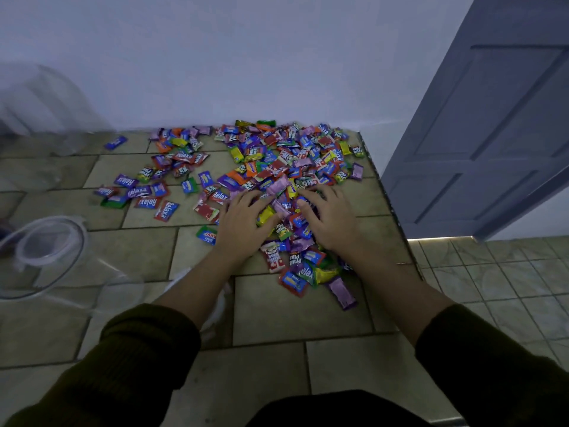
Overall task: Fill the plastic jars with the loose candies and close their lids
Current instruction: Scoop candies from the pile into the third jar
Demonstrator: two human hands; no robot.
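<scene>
Multicoloured candies [286, 155] lie under both hands; left hand [243, 224] palm down on the pile's near part, fingers spread and slightly bent, angled right; right hand [331, 218] palm down, fingers spread, angled left; fingertips of the two hands nearly meet, a small heap of wrappers bunched between them; neither hand pinches a single piece; dark sleeves [138, 349] pushed up the forearms. Pile's long axis runs from the wall [246, 57] toward the person, close along the right edge of the tile-patterned table [277, 309]; looser candies scattered left of the pile, most lying flat. Clear plastic jar [46, 257] lies tipped at the table's left side, well apart from the hands, round opening turned up toward the camera; second jar [43, 100] at far left by the wall is blurred, orientation cannot be told. Bare tabletop between jar and pile, and in front of the pile; grey-blue door [492, 134] and tiled floor [508, 288] beyond the right edge.
</scene>
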